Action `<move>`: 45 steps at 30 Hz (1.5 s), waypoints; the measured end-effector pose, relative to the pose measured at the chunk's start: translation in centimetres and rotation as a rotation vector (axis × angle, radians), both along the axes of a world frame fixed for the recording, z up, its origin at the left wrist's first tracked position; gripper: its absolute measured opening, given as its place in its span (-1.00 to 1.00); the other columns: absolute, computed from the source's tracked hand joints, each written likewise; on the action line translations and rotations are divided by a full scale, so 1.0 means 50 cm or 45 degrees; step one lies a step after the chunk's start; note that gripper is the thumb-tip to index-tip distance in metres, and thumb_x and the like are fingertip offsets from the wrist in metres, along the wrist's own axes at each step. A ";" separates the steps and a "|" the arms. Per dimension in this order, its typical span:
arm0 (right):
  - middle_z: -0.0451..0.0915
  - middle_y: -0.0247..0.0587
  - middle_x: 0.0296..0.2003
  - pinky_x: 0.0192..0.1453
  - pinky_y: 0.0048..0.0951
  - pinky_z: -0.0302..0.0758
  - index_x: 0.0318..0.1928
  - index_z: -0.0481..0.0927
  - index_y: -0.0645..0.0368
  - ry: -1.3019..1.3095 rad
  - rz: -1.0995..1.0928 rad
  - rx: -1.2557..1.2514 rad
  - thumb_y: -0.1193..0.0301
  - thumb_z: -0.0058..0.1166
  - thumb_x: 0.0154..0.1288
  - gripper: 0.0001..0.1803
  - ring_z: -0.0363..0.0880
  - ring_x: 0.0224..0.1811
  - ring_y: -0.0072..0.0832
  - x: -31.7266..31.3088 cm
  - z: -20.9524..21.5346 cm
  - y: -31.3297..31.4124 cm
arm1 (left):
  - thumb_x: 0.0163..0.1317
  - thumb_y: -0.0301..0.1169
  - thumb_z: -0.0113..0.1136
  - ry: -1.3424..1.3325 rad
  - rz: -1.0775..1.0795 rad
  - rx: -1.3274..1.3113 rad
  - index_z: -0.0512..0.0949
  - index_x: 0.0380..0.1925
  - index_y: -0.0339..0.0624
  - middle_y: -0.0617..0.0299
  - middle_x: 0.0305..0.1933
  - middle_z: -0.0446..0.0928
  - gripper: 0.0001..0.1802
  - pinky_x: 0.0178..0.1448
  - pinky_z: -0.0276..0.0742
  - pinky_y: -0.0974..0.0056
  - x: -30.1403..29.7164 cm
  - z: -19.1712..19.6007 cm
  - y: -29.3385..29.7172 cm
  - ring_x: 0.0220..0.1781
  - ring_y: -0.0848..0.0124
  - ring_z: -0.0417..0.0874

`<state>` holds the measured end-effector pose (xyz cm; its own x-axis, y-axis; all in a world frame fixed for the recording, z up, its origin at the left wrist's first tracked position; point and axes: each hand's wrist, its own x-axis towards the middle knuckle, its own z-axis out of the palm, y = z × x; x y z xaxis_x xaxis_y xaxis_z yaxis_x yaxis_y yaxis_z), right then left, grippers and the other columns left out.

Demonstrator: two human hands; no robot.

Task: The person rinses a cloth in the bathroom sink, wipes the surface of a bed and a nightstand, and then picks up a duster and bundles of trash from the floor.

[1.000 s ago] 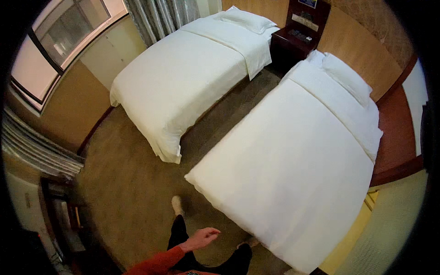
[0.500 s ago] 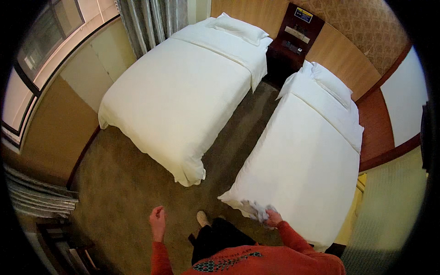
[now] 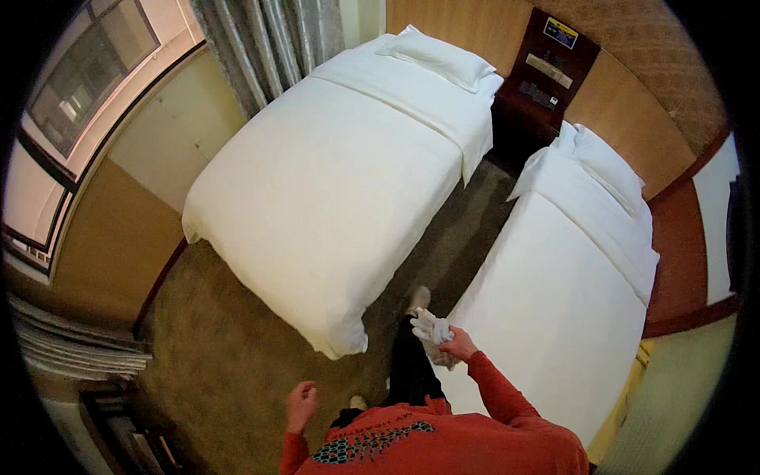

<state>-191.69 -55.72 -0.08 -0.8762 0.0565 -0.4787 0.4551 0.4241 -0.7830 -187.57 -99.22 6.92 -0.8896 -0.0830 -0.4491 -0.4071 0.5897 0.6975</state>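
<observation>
My right hand (image 3: 459,345) is closed around a bunch of greyish-white gloves (image 3: 431,331), whose limp fingers stick up past my grip. It hangs over the near left edge of the right-hand bed (image 3: 546,309), in front of my stepping leg. Lower down on the left, my left hand (image 3: 301,405) is held over the carpet with its fingers curled in and nothing visible in them. It touches nothing. The larger left-hand bed (image 3: 324,182) lies ahead, covered in smooth white bedding with a pillow (image 3: 438,59) at its far end.
Brown carpet (image 3: 237,317) runs between the two beds and along the left. A dark nightstand (image 3: 526,107) stands between the headboards. Windows and grey curtains (image 3: 269,47) line the left wall. A dark piece of furniture (image 3: 119,431) sits at the lower left.
I have stepped forward, one foot now toward the gap between the beds. My right hand has moved left and up with the gloves. My left hand has shifted right and lower.
</observation>
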 end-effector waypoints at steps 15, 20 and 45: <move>0.48 -0.02 -0.25 -0.09 -0.12 0.45 -0.11 0.48 0.04 0.004 0.575 0.597 0.28 0.22 -0.20 -0.49 0.47 -0.13 -0.05 -0.618 -0.119 0.610 | 0.18 -0.30 0.08 -0.065 -0.007 0.086 0.53 -0.15 -0.22 0.09 -0.31 0.59 -0.70 -0.17 0.50 0.28 -0.507 -0.153 0.574 -0.30 0.35 0.61; 0.50 -0.04 -0.33 -0.15 -0.11 0.43 -0.24 0.52 0.10 0.434 0.540 0.476 0.33 0.19 -0.15 -0.64 0.49 -0.23 -0.05 -0.960 -0.053 0.679 | 0.17 -0.31 0.09 -0.165 0.230 0.110 0.54 -0.15 -0.22 0.13 -0.35 0.59 -0.71 -0.23 0.51 0.30 -0.606 -0.135 0.671 -0.34 0.40 0.60; 0.43 -0.17 -0.11 -0.10 0.01 0.36 -0.17 0.50 0.08 0.245 1.072 0.620 0.51 0.11 -0.10 -0.64 0.40 -0.04 -0.10 -1.419 -0.339 0.875 | 0.22 -0.39 0.09 -0.065 0.441 0.205 0.52 -0.17 -0.30 0.02 -0.25 0.57 -0.75 -0.12 0.48 0.30 -1.261 -0.300 1.293 -0.22 0.36 0.59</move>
<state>-262.62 -12.00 -17.02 -0.7813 -0.4674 -0.4137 -0.2590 0.8458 -0.4663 -250.64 -34.56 -8.08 -0.7975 -0.2996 -0.5236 -0.5994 0.2960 0.7437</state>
